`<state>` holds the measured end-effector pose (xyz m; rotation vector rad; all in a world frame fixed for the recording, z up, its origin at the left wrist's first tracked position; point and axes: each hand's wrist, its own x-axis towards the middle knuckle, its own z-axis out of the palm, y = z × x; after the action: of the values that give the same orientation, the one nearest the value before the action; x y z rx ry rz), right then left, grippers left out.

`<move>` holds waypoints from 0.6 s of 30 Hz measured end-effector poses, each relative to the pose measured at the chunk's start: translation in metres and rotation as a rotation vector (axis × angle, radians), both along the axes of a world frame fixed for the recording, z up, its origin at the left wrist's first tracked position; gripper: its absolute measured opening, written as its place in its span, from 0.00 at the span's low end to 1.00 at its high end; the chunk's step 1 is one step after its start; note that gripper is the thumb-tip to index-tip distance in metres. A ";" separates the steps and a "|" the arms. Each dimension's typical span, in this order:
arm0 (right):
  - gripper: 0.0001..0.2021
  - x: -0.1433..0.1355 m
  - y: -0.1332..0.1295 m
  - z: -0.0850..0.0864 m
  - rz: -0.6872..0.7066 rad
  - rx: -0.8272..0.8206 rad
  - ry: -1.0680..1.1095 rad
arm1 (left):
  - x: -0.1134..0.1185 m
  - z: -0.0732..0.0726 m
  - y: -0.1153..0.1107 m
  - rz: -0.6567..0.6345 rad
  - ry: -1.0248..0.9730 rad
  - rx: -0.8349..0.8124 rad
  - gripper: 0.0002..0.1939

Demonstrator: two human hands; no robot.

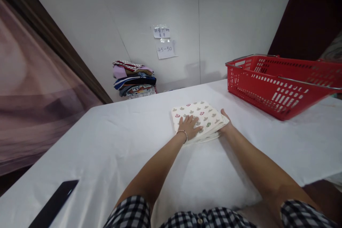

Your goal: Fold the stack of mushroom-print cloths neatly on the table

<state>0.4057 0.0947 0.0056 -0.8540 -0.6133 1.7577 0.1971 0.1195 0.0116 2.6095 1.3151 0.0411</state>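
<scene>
A folded white cloth (205,112) with small grey, red and green prints lies on the white-covered table. My left hand (189,127), with a bracelet at the wrist, rests flat on top of the cloth with its fingers spread. At the cloth's right edge, my right hand (225,123) has its thumb up and its other fingers hidden beneath the layers, holding that side. Several layers show along the near edge of the cloth.
A red plastic basket (267,87) with metal handles stands at the right. Folded clothes (135,80) are stacked beyond the table's far edge. A black flat object (55,203) lies at the near left. Paper signs (165,49) hang on the wall, and a pinkish curtain (34,89) hangs left.
</scene>
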 end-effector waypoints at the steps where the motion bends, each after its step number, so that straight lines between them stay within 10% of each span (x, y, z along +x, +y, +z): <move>1: 0.29 0.005 -0.001 0.001 -0.045 -0.022 -0.087 | 0.002 -0.001 0.001 -0.002 -0.020 -0.003 0.35; 11: 0.18 0.047 -0.023 0.011 -0.371 0.078 -0.810 | -0.002 0.007 -0.001 0.040 -0.289 -0.018 0.24; 18: 0.17 0.046 -0.026 0.011 -0.302 0.088 -1.445 | -0.045 -0.003 -0.006 0.332 -0.578 0.094 0.20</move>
<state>0.4520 0.0685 0.0168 -1.9880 -1.3381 0.5891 0.1518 0.1134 0.0089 2.1562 1.5067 0.8533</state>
